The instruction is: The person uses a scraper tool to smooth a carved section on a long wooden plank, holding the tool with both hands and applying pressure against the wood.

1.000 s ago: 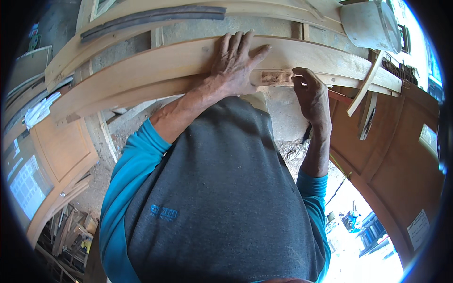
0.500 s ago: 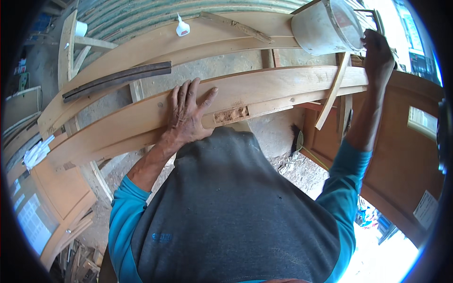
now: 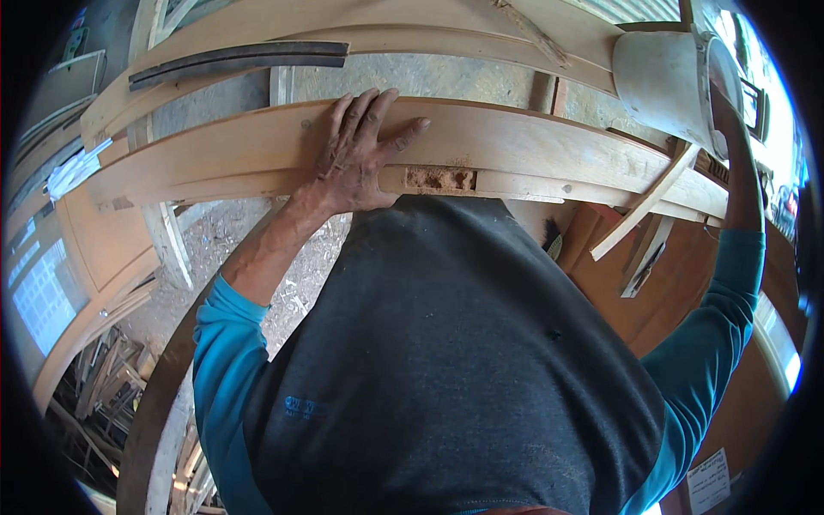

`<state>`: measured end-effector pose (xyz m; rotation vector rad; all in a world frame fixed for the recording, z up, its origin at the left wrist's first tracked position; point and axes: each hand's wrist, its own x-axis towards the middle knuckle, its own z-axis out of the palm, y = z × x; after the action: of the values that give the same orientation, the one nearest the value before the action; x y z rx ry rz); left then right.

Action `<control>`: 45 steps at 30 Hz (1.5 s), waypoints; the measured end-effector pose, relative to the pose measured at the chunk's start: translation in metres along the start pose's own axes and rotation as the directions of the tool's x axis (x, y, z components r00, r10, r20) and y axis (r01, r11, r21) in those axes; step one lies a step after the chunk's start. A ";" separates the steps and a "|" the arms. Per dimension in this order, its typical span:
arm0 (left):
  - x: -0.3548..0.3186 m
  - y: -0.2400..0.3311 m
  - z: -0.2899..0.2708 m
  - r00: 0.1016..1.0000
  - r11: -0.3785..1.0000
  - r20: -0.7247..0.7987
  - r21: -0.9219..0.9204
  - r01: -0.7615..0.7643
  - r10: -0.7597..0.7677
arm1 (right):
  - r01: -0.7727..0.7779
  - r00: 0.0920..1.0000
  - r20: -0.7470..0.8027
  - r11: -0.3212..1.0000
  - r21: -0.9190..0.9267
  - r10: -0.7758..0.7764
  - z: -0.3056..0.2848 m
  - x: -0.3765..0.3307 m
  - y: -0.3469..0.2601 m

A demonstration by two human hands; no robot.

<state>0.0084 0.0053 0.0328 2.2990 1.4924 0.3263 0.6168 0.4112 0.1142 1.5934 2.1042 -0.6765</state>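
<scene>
My left hand lies flat on a long wooden board, its fingers spread and the thumb apart. Beside that hand, a rough rectangular recess is cut into the board's near edge, with crumbly wood dust in and around it. At the far right a whitish plastic bucket lies on its side, its mouth turned to the right. My right hand reaches into the bucket's mouth; its fingers are hidden there, so what they hold cannot be seen.
A narrow wood strip crosses the board at the right. Behind, a second board carries a dark grooved strip and a thin stick. Brown panels stand at the right. Scrap wood is piled lower left.
My right hand has gone from the bucket's rim into its mouth. The view has shifted rightward and nearer the board. My left hand stays flat on the board.
</scene>
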 end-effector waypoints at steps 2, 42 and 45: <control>-0.003 0.000 0.001 1.000 1.000 0.010 0.010 0.004 -0.004 | -0.001 1.000 0.004 1.000 0.025 0.001 0.000 0.002 0.006; -0.009 -0.016 0.027 0.993 0.992 -0.041 0.062 -0.108 0.110 | 0.391 0.889 -0.387 0.846 0.361 -0.246 0.239 -0.209 -0.472; -0.010 -0.014 0.024 0.994 0.993 -0.033 0.058 -0.104 0.106 | 0.387 0.888 -0.385 0.860 0.333 -0.250 0.243 -0.209 -0.476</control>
<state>0.0018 -0.0026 0.0054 2.4341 1.4171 0.3605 0.2206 -0.0034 0.1063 1.6629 2.6570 -1.0818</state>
